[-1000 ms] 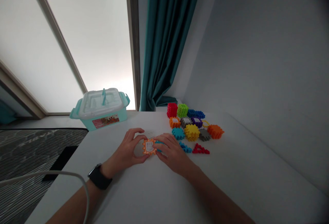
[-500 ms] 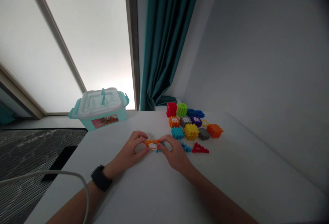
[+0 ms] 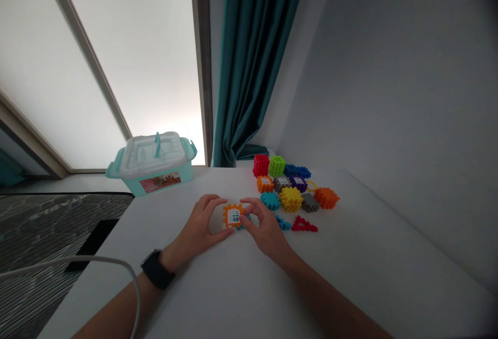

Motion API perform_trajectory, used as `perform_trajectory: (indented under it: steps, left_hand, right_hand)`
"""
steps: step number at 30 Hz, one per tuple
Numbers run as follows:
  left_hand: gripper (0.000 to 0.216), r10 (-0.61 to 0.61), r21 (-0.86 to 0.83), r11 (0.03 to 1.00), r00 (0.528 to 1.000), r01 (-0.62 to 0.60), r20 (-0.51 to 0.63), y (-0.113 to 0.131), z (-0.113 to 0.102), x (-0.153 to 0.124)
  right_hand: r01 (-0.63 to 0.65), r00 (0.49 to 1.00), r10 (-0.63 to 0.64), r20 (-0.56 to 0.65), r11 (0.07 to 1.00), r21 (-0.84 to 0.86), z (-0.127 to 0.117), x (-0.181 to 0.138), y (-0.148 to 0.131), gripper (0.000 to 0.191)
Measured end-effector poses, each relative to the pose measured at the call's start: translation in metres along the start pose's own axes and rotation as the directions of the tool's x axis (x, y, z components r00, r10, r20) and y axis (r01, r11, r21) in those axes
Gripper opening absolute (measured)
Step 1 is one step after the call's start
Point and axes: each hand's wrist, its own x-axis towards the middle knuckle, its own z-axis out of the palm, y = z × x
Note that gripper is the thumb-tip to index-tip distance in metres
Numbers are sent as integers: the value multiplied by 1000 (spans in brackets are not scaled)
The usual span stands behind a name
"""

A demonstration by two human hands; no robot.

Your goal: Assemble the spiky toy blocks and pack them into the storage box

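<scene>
An orange toothed block (image 3: 229, 209) with a white window insert stands between my hands, its window face turned toward me. My left hand (image 3: 200, 225) curves round its left side, thumb at the lower edge and index finger by the upper left corner. With thumb and fingers, my right hand (image 3: 266, 229) pinches its right side. A bit of light blue shows behind and below the orange block, mostly hidden. Just right of my right hand lie a light blue toothed piece (image 3: 283, 222) and a red triangular piece (image 3: 304, 224). A dark watch is on my left wrist.
Stacks of toothed pieces stand behind and right: red (image 3: 261, 165), green (image 3: 277, 166), yellow (image 3: 291, 199), orange (image 3: 326, 198), blue and others. A lidded turquoise box (image 3: 155, 165) sits at the back left. A white cable (image 3: 97, 260) crosses the lower left.
The orange block has tipped so its window face shows more fully. My left thumb and index finger have spread farther apart around it. The right hand keeps its pinch.
</scene>
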Motion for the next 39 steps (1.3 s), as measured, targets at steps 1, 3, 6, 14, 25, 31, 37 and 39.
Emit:
perform_trajectory:
  steps: [1,3,6,14,25,31,37,39]
  left_hand:
    - [57,46,72,996,999,-45,-6,-2,-1,-1]
    - [56,128,182,975,992,-124,-11,-5,-3,-2]
    - [45,195,263,947,981,-185,-13,-8,-5,-2]
    - [44,193,299,936,981,-185,3,-6,-8,0]
    - [45,126,194,974,990,-113,-59,-20,-7,-2]
    - [46,124,177,978,991,-115,-41,-19,-6,-2]
    - [47,96,174,981,995,-89,-29,-19,-5,-2]
    - [47,83,162,984,996,-78,-26,-19,-5,-3]
  right_hand:
    - [-11,1000,11,-2,1000,24,0,0,0,30]
    - [-32,999,32,3,998,55,0,1,1,29]
    - [-43,999,42,11,997,56,0,0,0,27]
    - [-37,999,37,24,999,-23,0,-2,1,28]
    - [445,895,-416,161,811,-379,-10,-2,4,45]
    - [437,899,-405,167,796,-420,-11,-2,7,39]
    - [459,888,-416,196,778,-429,-11,-2,7,42]
    - [473,880,-427,207,764,-439,-12,-1,7,43]
